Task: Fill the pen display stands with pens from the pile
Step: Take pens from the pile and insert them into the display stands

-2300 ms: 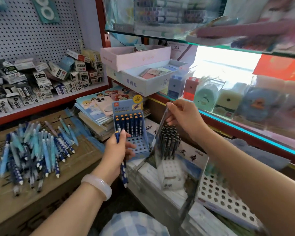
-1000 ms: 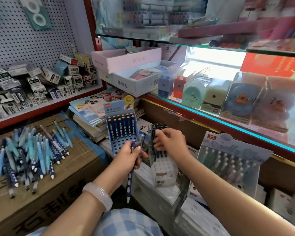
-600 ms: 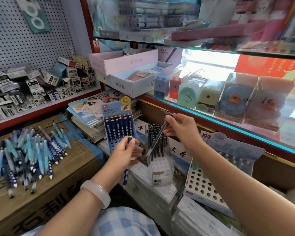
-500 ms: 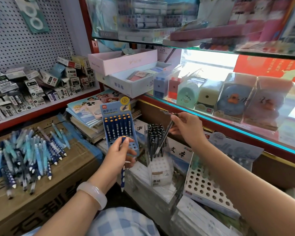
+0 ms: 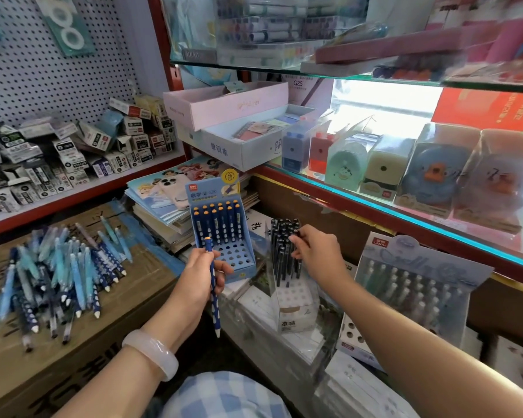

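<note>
Lighting: bright, even daylight; strongest source a blown-out white backlit panel [image 5: 384,101] behind the glass shelf. Shadows: soft, faint. Glare: on clear plastic-wrapped boxes [image 5: 435,176]. Blur: upper glass shelf stock [image 5: 405,40] smeared. Distortion: wide-angle bowing at edges.

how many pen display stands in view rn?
3. Blue stand sits centre, above the left hand; the black-pen stand is at the right hand; the pale stand leans lower right. Others may be hidden among the clutter.
</note>
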